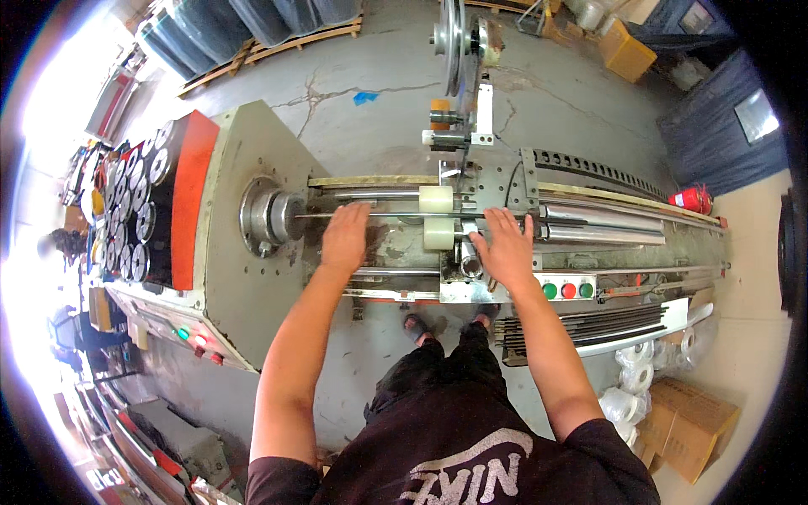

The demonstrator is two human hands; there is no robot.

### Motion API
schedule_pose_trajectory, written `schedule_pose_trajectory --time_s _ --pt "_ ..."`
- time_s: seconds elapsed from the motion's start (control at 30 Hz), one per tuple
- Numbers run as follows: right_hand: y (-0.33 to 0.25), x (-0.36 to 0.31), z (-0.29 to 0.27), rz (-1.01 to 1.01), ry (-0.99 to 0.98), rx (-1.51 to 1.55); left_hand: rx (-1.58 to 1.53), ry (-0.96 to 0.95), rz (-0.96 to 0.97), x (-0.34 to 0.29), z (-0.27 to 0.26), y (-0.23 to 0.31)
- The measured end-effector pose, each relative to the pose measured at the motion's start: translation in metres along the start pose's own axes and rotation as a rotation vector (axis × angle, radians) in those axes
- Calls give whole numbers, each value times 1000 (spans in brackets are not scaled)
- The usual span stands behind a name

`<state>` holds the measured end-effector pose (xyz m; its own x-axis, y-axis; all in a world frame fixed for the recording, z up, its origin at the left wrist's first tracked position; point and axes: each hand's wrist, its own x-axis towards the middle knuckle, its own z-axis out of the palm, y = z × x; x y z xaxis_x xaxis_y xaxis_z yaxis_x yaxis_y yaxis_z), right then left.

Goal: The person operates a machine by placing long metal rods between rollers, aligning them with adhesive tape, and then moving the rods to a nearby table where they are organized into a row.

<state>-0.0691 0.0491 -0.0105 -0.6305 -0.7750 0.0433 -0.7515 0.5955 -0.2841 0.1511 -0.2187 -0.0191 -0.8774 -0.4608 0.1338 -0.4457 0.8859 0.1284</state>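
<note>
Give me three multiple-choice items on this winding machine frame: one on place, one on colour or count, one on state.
1. Where does the left hand rest?
A. on the thin rod beside the chuck
B. on the buttons
C. on the cardboard box

2. How many round buttons are on the front panel?
A. one
B. three
C. five

3. How is the right hand posed?
A. clenched into a fist
B. flat, fingers spread
C. raised off the machine

Answers: 1 A, its fingers lie over the rod. 2 B, green, red, green. 3 B, palm down by the white rollers.

left hand flat, right hand apparently flat
</note>
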Motion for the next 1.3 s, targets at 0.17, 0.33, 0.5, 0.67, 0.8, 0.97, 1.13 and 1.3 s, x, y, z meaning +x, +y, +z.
schedule_pose_trajectory --time_s 0.17,0.33,0.5,0.67,0.8,0.97,1.13,1.3 --pt "-16 2 8 -9 31 -2 -15 -95 -67 -8 -17 -24" --pt "-22 2 18 -3 96 17 2 -180 -94 0 -11 -18" --pt "-24 2 27 -8 185 -16 20 -147 25 15 16 -1" --pt "-21 -2 33 5 208 -22 -14 -140 84 32 35 28" --pt "-17 -2 36 35 189 -86 -26 -158 50 44 37 57" --pt "-11 -2 37 66 150 -108 -81 -129 127 50 42 75" --pt "-4 -5 36 69 145 -114 -122 84 220 47 54 72" --pt "3 -6 38 70 171 -111 -185 -81 66 42 49 49"
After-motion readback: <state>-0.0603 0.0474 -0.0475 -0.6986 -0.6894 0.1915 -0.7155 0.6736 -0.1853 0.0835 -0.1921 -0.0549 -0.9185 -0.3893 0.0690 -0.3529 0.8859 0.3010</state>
